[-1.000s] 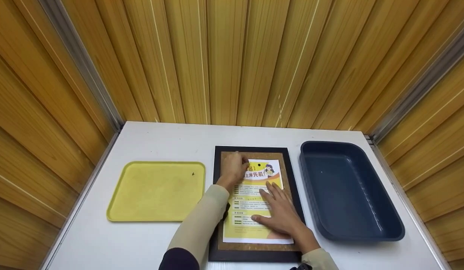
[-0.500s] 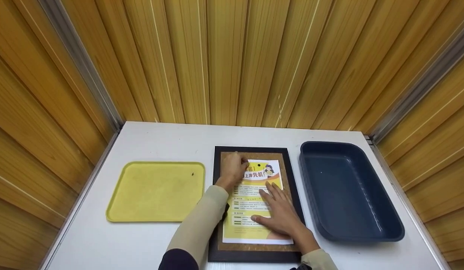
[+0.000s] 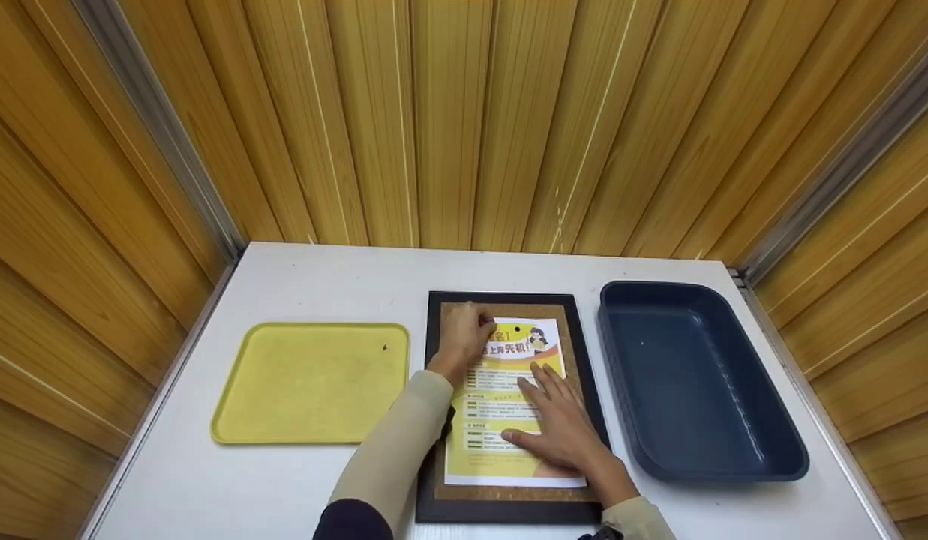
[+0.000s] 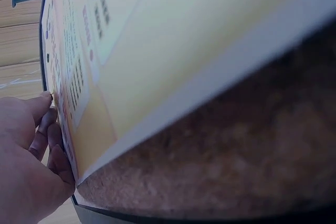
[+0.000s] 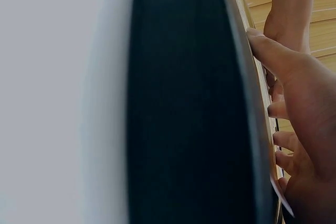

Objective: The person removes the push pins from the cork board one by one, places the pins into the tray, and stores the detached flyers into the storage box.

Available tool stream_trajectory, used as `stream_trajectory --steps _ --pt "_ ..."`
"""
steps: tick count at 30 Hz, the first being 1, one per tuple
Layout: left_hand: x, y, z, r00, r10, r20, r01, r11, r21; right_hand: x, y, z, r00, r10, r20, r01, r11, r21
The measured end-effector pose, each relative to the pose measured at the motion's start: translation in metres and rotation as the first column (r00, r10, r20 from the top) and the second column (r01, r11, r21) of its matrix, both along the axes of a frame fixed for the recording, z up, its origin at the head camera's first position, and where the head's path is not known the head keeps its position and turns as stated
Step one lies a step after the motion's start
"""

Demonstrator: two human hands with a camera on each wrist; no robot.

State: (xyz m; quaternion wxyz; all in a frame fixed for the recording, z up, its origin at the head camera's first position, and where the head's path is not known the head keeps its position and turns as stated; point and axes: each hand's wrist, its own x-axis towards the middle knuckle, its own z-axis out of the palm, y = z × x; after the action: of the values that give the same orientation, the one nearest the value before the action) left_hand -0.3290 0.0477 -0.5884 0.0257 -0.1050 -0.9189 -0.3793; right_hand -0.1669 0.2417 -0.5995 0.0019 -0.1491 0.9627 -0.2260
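Observation:
A yellow and white printed poster point(image 3: 501, 469) lies on a cork board point(image 3: 509, 493) with a black frame. Near the poster's top, a black pushpin point(image 3: 518, 328) shows as a round dot. My left hand point(image 3: 465, 334) is at the top left corner, its thumb and fingertips pinching what looks like a pushpin, almost wholly hidden; the left wrist view shows the thumb point(image 4: 42, 103) close against the paper. My right hand point(image 3: 561, 424) rests on the poster's right side with fingers spread. From the side, the right wrist view shows these fingers point(image 5: 283, 140) on the sheet.
Left of the board lies a shallow yellow tray point(image 3: 306, 390) with a small dark object point(image 3: 385, 347) on it. To the right stands a deep dark blue tub point(image 3: 790, 469). Wood-patterned walls point(image 3: 448, 135) enclose the white table point(image 3: 336, 270) at the back and sides.
Both hands keep their places on the poster. Only very slight shifts of the left hand and of the whole view show.

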Motion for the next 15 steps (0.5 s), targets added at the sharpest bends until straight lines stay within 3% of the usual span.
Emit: stream_trajectory --steps 15 --pt "0.0023 -0.0092 0.0051 0.990 -0.001 0.144 -0.028 0.979 0.203 -0.0012 -0.0002 -0.0020 0.999 0.016 -0.032 -0.015 1.000 0.023"
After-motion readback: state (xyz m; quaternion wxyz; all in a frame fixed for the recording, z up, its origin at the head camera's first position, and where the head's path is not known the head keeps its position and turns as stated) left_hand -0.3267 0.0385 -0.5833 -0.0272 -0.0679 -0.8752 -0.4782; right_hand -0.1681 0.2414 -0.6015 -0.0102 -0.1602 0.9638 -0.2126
